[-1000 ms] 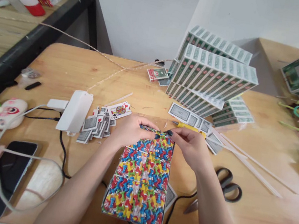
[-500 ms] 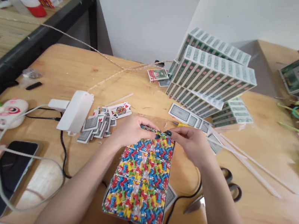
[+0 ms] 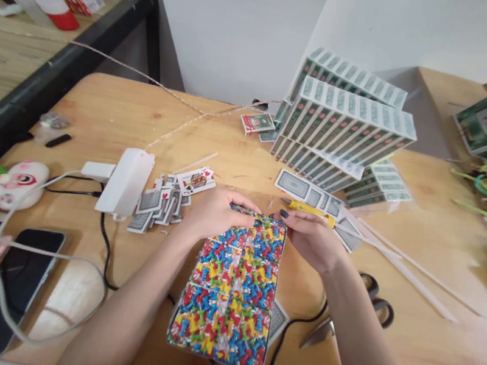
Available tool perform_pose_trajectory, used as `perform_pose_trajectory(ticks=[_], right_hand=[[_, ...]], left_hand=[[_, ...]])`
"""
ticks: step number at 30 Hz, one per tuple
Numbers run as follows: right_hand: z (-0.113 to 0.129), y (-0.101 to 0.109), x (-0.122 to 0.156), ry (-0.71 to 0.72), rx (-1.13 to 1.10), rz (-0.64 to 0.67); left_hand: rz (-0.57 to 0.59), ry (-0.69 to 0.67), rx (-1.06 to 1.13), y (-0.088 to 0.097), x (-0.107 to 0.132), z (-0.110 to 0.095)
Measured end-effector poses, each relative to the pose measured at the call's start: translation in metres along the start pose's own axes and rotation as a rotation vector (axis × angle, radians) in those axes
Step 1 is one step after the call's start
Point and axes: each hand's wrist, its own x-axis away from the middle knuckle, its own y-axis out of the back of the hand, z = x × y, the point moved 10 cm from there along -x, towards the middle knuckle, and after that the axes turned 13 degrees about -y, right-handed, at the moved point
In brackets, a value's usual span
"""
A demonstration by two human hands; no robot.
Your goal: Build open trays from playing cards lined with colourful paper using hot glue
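A rectangular panel or box with a multicoloured push-pin print [image 3: 227, 303] lies in front of me, long side toward me. My left hand [image 3: 222, 213] grips its far left edge, thumb on the printed top and fingers behind. At the far right corner, my right hand [image 3: 311, 236] has its fingers bent together against the edge; whatever lies under the fingertips is hidden. Just beyond the right hand is a yellow tool with a dark pointed tip [image 3: 308, 209]. A playing card [image 3: 279, 323] sticks out from under the panel's right side.
Boxed card decks [image 3: 349, 125] stand stacked at the back. Cut cards [image 3: 163, 207] are heaped left, beside a white power strip [image 3: 126, 182]. Scissors [image 3: 374, 305] and white strips [image 3: 412, 283] lie right; a phone [image 3: 8, 293] and cables lie left. A cord [image 3: 178, 98] crosses the back.
My right hand has shifted slightly right and its fingers have drawn back from the panel's far edge, uncovering more of the yellow tool. My left hand keeps its grip.
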Motion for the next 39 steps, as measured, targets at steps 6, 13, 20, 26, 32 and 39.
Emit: perform_pose_trajectory(ticks=[6,13,20,26,32,39], right_hand=[[0.015,-0.004,0.008,0.084,0.427,-0.106],[0.026,-0.005,0.013,0.11,0.541,-0.162],[0.025,-0.011,0.01,0.073,0.528,-0.157],[0.037,-0.015,0.015,0.14,0.666,-0.267],[0.025,-0.014,0.007,0.05,0.409,-0.079],[0.029,-0.023,0.01,0.209,0.484,-0.215]], left_hand=[[-0.005,0.006,-0.001,0.001,0.001,-0.001],[-0.008,0.007,-0.004,0.001,0.0,-0.001],[-0.016,0.002,-0.003,0.001,0.0,-0.001],[-0.028,-0.023,-0.01,0.002,0.0,-0.001],[-0.028,-0.023,-0.014,0.002,0.0,0.002],[-0.033,0.007,-0.001,0.002,0.002,-0.002]])
